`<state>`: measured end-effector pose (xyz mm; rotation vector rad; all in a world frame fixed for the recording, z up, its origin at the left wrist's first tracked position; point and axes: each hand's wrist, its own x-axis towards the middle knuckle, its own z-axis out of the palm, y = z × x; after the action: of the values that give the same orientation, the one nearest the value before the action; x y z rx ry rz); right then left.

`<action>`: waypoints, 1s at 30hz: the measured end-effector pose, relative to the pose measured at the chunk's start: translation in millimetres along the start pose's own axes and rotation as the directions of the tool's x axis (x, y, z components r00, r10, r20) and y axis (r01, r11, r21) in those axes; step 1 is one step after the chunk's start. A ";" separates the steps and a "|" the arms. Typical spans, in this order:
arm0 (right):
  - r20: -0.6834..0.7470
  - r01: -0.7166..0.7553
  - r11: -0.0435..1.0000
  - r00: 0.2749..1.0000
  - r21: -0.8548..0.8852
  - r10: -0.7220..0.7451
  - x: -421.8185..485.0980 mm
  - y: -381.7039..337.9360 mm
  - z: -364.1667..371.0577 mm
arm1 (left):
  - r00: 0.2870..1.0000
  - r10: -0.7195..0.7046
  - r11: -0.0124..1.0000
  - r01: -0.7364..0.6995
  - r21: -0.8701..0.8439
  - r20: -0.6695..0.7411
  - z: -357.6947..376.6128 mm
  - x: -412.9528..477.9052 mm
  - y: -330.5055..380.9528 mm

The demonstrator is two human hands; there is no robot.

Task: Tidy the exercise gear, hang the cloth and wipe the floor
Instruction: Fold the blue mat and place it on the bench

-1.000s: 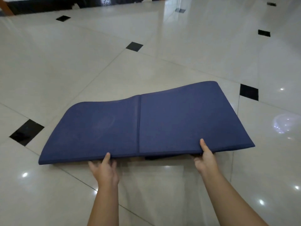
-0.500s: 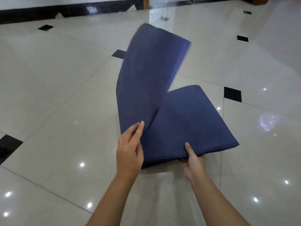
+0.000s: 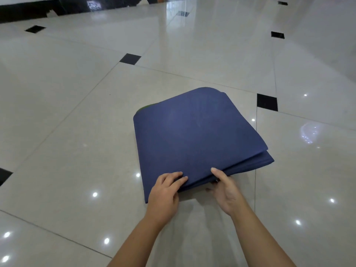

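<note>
The mat (image 3: 192, 135) lay folded in layers on the floor (image 3: 77, 132), straight ahead of the person, its near edge at both hands and its body running away toward the far right. The fold was on the left, and the loose layers gaped at the near right corner. The left hand (image 3: 163, 191) rested fairly flat, fingers over the top layer. The right hand (image 3: 225, 191) pinched that edge, thumb on top, fingers tucked beneath. Both hands were about equally near, so a lift would likely start from this near edge.
</note>
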<state>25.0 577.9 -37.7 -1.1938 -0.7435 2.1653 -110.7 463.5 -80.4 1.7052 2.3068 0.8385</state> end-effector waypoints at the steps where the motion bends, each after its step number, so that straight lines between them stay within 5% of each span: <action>1: -0.022 -0.003 1.000 1.000 -0.004 0.003 0.5 0.3 3.0 | 1.000 0.000 1.000 0.001 -0.011 0.023 0.0 -0.7 1.1; 5: -0.332 0.038 0.985 0.943 0.167 0.020 14.1 5.8 9.2 | 0.980 -0.200 0.920 0.192 -0.341 0.013 -14.7 -0.6 6.8; 8: -0.303 0.053 0.982 0.953 0.183 0.005 14.4 7.1 3.8 | 0.877 -0.473 0.770 0.366 -0.522 -0.081 -42.1 -2.1 0.6; 11: -0.177 0.005 0.966 0.983 0.257 0.042 2.0 19.4 -9.8 | 0.834 -0.536 0.807 0.461 -0.368 -0.131 -67.8 -6.5 -10.7; 16: -0.015 -0.184 0.921 0.979 0.342 0.201 -21.7 69.4 -19.0 | 0.797 -0.601 0.773 0.599 -0.210 0.058 -67.8 -16.9 -33.4; 18: -0.012 -0.273 0.933 0.959 0.236 0.283 -24.6 75.4 -26.8 | 0.831 -0.555 0.832 0.554 0.035 0.048 -57.5 -24.8 -40.1; 20: -0.023 -0.420 0.905 0.908 -0.068 0.419 -29.3 63.0 -32.8 | 0.880 -0.469 0.871 0.448 0.203 0.072 -47.5 -24.8 -43.6; 22: -0.051 -0.565 0.660 0.778 -0.496 0.626 -34.8 41.8 -35.0 | 0.917 -0.388 0.890 0.345 0.299 0.097 -38.4 -16.8 -44.0; 24: -0.070 -0.502 0.409 0.691 -0.762 0.719 -38.9 17.8 -26.7 | 0.921 -0.368 0.877 0.300 0.375 0.126 -30.1 -7.4 -46.3; 30: -0.043 -0.127 0.099 0.800 -0.987 0.599 -37.3 -24.3 22.9 | 0.908 -0.382 0.848 0.271 0.456 0.171 -20.0 2.6 -58.7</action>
<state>26.8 564.4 10.4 -1.6530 -2.5943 2.2725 -169.2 447.4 -93.7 1.3696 2.6104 0.0409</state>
